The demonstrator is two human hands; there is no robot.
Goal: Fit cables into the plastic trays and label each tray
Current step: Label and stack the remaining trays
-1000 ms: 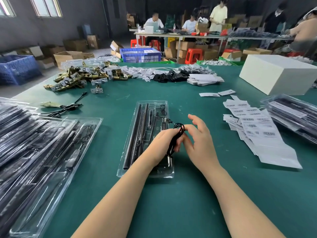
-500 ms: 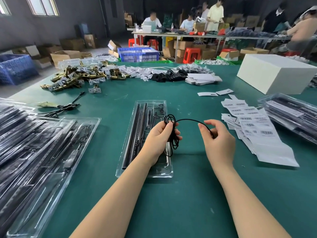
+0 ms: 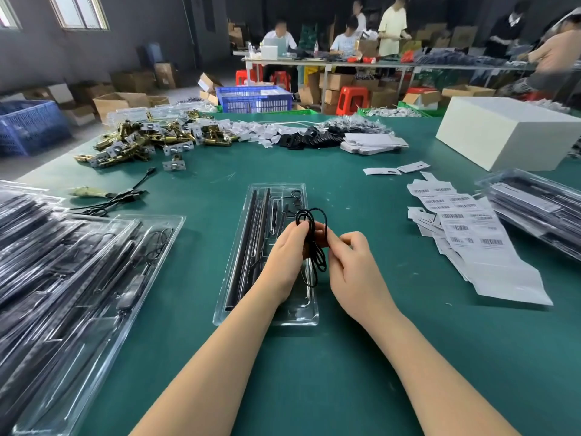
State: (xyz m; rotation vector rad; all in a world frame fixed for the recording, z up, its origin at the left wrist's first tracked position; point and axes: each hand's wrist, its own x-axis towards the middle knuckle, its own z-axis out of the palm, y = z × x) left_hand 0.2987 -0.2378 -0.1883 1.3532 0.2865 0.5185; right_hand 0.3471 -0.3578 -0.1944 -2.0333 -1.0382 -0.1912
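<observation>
A thin black cable (image 3: 314, 243) is being wound into small loops, held up over the near half of the clear tray (image 3: 276, 196) in the middle of the table (image 3: 408, 357). It is pinched by the left hand (image 3: 287, 256) and the right hand (image 3: 352, 265). Next, the bundle probably needs pressing into its tray slot; a label (image 3: 471, 228) comes after.

A green-topped work table (image 3: 195, 309) carries a clear plastic tray (image 3: 231, 297) centrally, barcode label sheets (image 3: 471, 234) right, brass hardware (image 3: 151, 140) far left.
</observation>
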